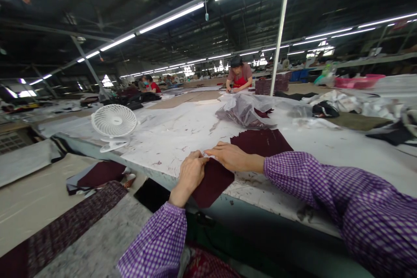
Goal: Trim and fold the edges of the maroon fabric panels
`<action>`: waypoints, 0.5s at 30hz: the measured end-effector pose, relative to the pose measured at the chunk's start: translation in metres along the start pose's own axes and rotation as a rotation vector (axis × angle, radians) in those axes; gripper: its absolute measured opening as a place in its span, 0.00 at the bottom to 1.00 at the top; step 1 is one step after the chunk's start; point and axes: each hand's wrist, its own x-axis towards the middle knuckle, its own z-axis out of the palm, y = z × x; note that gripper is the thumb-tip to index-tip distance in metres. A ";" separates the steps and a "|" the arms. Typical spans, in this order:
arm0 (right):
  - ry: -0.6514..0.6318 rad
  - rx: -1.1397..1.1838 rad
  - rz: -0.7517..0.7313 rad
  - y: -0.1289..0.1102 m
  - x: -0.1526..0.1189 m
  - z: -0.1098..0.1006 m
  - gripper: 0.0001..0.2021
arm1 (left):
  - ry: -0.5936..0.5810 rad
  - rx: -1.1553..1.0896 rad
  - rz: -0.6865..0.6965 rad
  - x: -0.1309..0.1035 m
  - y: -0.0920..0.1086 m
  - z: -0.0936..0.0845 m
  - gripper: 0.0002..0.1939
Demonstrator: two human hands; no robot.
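Note:
A maroon fabric piece (213,186) lies at the table's near edge, and its lower corner hangs over that edge. My left hand (190,173) is closed on the left side of the fabric, fingers bent at its top corner. From the right, my right hand (230,156) reaches across the upper edge of the same piece. Its fingers are stretched out and its fingertips come close to my left fingers. Just behind my right hand is a stack of maroon fabric pieces (262,141) with uneven edges.
A white fan (114,121) stands at the table's left edge. Behind the stack lies a clear plastic bag (243,110). A co-worker (239,76) leans over the far end. A pole (280,30) rises beyond. Maroon cloth (100,174) lies on a lower surface at left.

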 end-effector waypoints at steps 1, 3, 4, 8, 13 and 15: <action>-0.025 -0.002 0.001 -0.002 0.000 -0.001 0.19 | 0.001 -0.007 0.004 0.000 -0.001 0.000 0.17; -0.068 -0.006 0.007 -0.005 -0.001 -0.002 0.18 | -0.001 -0.042 0.003 0.000 -0.004 -0.001 0.15; -0.076 -0.004 0.012 -0.005 -0.001 -0.003 0.18 | 0.000 -0.077 -0.006 -0.001 -0.006 -0.001 0.15; -0.096 0.013 0.005 -0.004 0.001 -0.004 0.21 | 0.057 -0.257 -0.088 -0.013 -0.020 -0.004 0.14; -0.159 -0.005 -0.022 -0.003 0.003 -0.005 0.24 | 0.144 -0.379 -0.095 -0.032 -0.034 -0.004 0.12; -0.176 -0.038 -0.035 -0.004 0.004 -0.006 0.26 | 0.162 -0.397 -0.082 -0.037 -0.038 -0.003 0.12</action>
